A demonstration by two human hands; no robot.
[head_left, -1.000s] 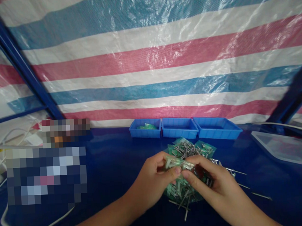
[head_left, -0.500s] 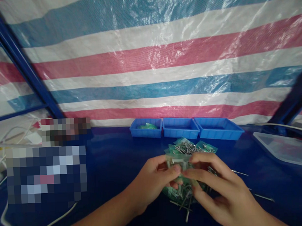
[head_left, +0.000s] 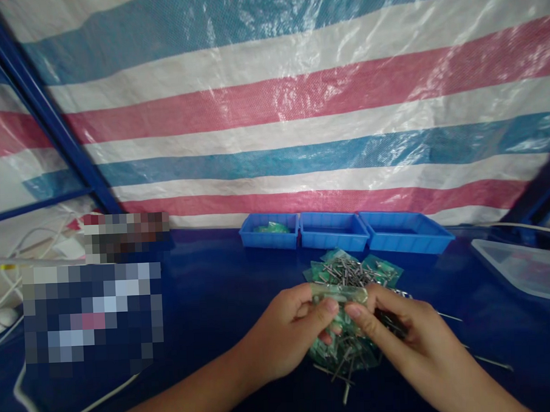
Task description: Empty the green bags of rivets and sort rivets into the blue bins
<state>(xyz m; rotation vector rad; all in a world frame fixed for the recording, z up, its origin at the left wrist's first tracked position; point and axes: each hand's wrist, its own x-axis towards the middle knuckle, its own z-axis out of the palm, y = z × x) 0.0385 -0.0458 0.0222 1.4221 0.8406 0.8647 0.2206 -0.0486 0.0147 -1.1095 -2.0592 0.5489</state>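
Observation:
A small clear greenish plastic bag (head_left: 339,293) is stretched between my two hands, its upper part folded or rolled into a flat band. My left hand (head_left: 295,331) pinches its left end with the thumb on the near side. At the right end, my right hand (head_left: 406,334) grips it between thumb and fingers. What the bag contains, if anything, cannot be made out. Behind and below the hands lies a heap of slim metal pins (head_left: 346,270), which look like blind rivets, among more green plastic bags (head_left: 385,270). My hands hide the middle of the heap.
Three blue bins stand in a row at the back; the left bin (head_left: 270,240) has green bags in it. A translucent lid or tray (head_left: 528,274) lies at right. Loose pins (head_left: 494,363) lie on the blue table. A white cable (head_left: 83,410) curves at left.
The bag's upper part has gone from standing up to a folded flat band. My right hand has shifted right and closed its thumb and fingers on the bag's right end.

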